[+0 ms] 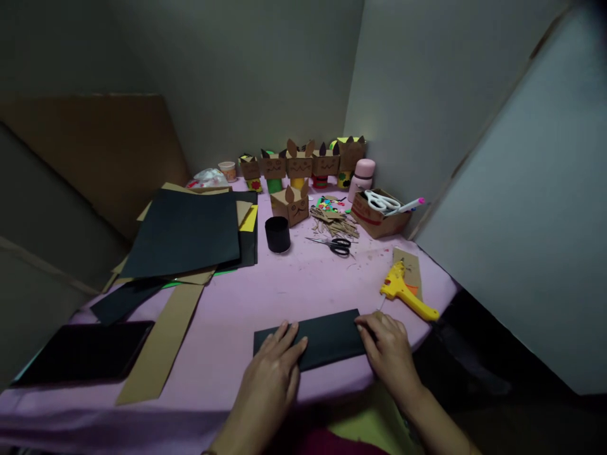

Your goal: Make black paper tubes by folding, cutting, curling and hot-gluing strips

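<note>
A black paper rectangle [329,338] lies flat near the front edge of the pink-covered table. My left hand [277,363] rests on its left part, fingers spread and palm down. At the paper's right end, my right hand [386,347] pinches the upper corner between thumb and fingers. Beyond the hands stands a black paper tube [277,234], beside a cardboard box with ears and a drawn face [291,206]. Black-handled scissors [334,244] lie to the right of the tube.
A yellow glue gun [406,292] lies on cardboard at the right. Black sheets [184,234], a cardboard strip [161,347] and a dark tablet [85,352] are at left. Behind are a box of tools [379,221], a pink bottle [363,177] and cardboard scraps [336,222].
</note>
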`<action>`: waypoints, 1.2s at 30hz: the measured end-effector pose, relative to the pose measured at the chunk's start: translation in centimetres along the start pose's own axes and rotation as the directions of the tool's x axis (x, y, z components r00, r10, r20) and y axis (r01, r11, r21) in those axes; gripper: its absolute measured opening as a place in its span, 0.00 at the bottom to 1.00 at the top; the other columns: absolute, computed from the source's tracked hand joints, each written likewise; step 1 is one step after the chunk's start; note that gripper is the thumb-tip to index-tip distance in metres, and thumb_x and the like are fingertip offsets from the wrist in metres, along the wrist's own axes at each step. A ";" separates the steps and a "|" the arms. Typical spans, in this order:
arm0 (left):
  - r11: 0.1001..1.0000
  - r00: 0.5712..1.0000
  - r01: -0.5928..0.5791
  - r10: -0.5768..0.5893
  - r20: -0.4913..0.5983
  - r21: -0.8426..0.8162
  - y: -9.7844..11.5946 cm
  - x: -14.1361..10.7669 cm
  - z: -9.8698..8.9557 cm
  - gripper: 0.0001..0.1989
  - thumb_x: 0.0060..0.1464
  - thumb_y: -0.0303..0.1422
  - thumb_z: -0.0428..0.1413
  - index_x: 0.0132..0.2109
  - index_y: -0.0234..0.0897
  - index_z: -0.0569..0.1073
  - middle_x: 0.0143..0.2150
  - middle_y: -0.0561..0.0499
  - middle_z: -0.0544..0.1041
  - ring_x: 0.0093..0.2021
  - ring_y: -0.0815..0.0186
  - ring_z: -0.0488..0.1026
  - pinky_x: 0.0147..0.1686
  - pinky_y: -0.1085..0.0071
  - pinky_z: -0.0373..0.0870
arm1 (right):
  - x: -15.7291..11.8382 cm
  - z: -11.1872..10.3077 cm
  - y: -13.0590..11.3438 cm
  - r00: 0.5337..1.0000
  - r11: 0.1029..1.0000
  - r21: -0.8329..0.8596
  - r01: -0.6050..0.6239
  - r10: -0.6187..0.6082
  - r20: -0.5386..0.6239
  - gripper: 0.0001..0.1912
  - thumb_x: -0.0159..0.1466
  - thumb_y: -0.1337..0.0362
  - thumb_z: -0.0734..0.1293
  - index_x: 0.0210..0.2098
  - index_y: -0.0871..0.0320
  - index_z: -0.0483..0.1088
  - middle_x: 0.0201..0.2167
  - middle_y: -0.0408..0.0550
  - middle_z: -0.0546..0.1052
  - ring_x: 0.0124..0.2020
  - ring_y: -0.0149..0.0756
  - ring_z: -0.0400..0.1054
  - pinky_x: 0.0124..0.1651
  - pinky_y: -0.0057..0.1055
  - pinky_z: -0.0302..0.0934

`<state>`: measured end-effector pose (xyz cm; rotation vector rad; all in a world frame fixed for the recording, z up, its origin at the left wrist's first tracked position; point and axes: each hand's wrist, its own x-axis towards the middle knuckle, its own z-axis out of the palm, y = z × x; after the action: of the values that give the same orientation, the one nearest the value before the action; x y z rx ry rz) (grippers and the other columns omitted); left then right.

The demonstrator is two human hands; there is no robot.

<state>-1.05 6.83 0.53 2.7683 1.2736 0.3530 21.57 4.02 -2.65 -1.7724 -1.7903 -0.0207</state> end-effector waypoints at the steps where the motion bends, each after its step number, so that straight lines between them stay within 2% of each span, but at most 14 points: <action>1: 1.000 1.000 -0.002 0.002 -0.018 -0.006 -0.2 -0.2 0.4 0.23 0.49 0.20 0.46 0.51 0.37 0.72 0.57 0.42 0.69 0.58 0.55 0.63 0.51 0.55 0.67 | 0.0 0.0 0.0 1.000 1.000 0.002 -0.003 0.003 -0.001 0.08 0.61 0.70 0.59 0.35 0.56 0.69 0.29 0.46 0.74 0.33 0.40 0.67 0.38 0.36 0.55; 5: 0.998 0.999 0.018 -0.020 -0.037 -0.054 -0.6 -0.5 1.0 0.19 0.55 0.27 0.47 0.53 0.38 0.70 0.57 0.43 0.68 0.58 0.54 0.62 0.51 0.53 0.66 | 0.0 -0.1 -0.1 1.000 1.000 0.012 0.005 -0.005 -0.018 0.08 0.61 0.70 0.59 0.35 0.56 0.69 0.29 0.46 0.74 0.34 0.39 0.68 0.37 0.35 0.55; 12: 0.989 0.993 0.106 -0.110 -0.033 -0.099 0.3 0.0 0.3 0.17 0.55 0.31 0.49 0.51 0.36 0.71 0.56 0.41 0.69 0.58 0.53 0.62 0.52 0.50 0.64 | -0.1 0.1 0.1 1.000 1.000 0.021 -0.004 0.004 -0.030 0.08 0.61 0.69 0.59 0.36 0.56 0.69 0.29 0.47 0.74 0.34 0.40 0.67 0.39 0.36 0.55; 19: 0.984 0.983 0.169 -0.172 -0.065 -0.055 1.6 0.3 0.7 0.20 0.54 0.36 0.50 0.52 0.31 0.70 0.55 0.39 0.70 0.58 0.49 0.61 0.51 0.47 0.64 | 0.0 0.1 0.0 1.000 1.000 0.015 -0.018 0.018 -0.025 0.08 0.61 0.70 0.60 0.36 0.56 0.70 0.30 0.47 0.74 0.35 0.40 0.67 0.39 0.35 0.55; 23: 0.975 0.971 0.221 -0.220 -0.092 0.003 2.6 0.4 0.9 0.21 0.55 0.38 0.50 0.52 0.31 0.69 0.55 0.39 0.70 0.58 0.45 0.61 0.50 0.41 0.61 | 0.0 0.0 -0.1 1.000 1.000 0.009 -0.025 0.026 -0.013 0.08 0.61 0.70 0.60 0.36 0.56 0.70 0.30 0.47 0.74 0.35 0.40 0.67 0.40 0.35 0.55; 29: 0.964 0.962 0.259 -0.251 -0.104 0.062 3.5 0.6 1.1 0.22 0.55 0.39 0.49 0.52 0.31 0.69 0.56 0.39 0.69 0.58 0.40 0.59 0.48 0.38 0.59 | 0.2 -0.3 -0.5 0.998 0.998 -0.026 -0.059 0.059 -0.002 0.08 0.61 0.70 0.60 0.36 0.56 0.70 0.31 0.47 0.74 0.36 0.39 0.66 0.41 0.35 0.55; 33: 0.960 0.960 0.268 -0.258 -0.110 0.084 3.5 0.8 1.3 0.22 0.55 0.40 0.49 0.52 0.31 0.70 0.56 0.40 0.69 0.58 0.41 0.59 0.48 0.38 0.58 | -0.1 -0.2 -2.0 0.994 0.990 -0.091 -0.108 0.105 -0.033 0.11 0.62 0.62 0.61 0.41 0.57 0.70 0.36 0.53 0.73 0.40 0.46 0.64 0.43 0.43 0.54; 36: 0.956 0.958 0.277 -0.266 -0.110 0.098 3.5 0.8 1.4 0.22 0.55 0.40 0.49 0.52 0.32 0.70 0.56 0.41 0.70 0.58 0.42 0.59 0.48 0.39 0.59 | -0.7 0.4 -3.8 0.995 0.985 -0.146 -0.091 0.084 -0.053 0.20 0.59 0.55 0.64 0.48 0.58 0.67 0.46 0.59 0.69 0.48 0.52 0.60 0.50 0.52 0.49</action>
<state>2.44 5.19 -0.12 2.6389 1.7228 0.4084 17.90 3.14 -1.78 -1.9367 -1.7148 -0.1619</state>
